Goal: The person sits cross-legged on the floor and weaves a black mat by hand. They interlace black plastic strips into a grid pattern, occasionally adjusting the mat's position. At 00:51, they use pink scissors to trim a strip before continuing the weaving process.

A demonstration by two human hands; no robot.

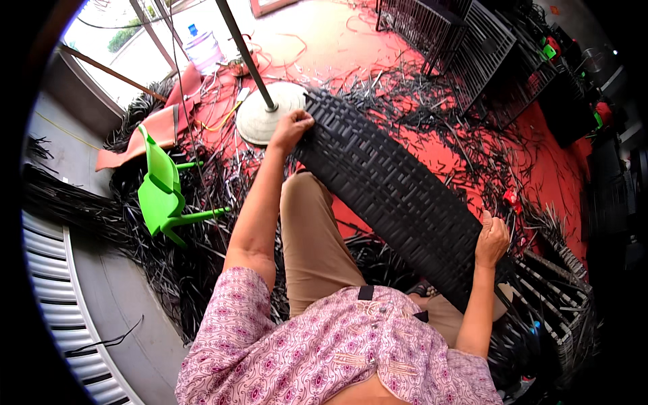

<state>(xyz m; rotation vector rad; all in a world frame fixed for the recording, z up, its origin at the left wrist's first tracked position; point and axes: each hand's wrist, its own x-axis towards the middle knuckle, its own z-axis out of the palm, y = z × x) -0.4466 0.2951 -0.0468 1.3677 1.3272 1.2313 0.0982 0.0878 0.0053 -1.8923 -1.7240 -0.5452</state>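
Plainly, the long black woven panel (398,196) lies slantwise across the person's lap, its far end up near the round white stand base (260,118) and its near end down by the right knee. The left hand (291,128) is curled over the panel's far upper corner, fingers wrapped round the edge; the right hand (491,237) is closed on the long edge near the lower end, thumb on top. Both grips sit at the rim only, and the wide middle rests on the tan trouser leg (310,236) alone.

That seems the weak point. The panel is long and held near its two ends, so it could tilt off the knee if either grip loosens, and the far corner looks close enough to the dark pole (246,54) and its base to knock against them when the panel is swung.

Loose black strips (169,263) cover the red floor (553,169) all about the feet; a trailing end could catch in them or snag on the finished wicker frames (560,297) just beside the right elbow. The overturned green plastic chair (165,192) lies well apart to the left, and more dark frames (466,40) stand beyond, clear of the hands.
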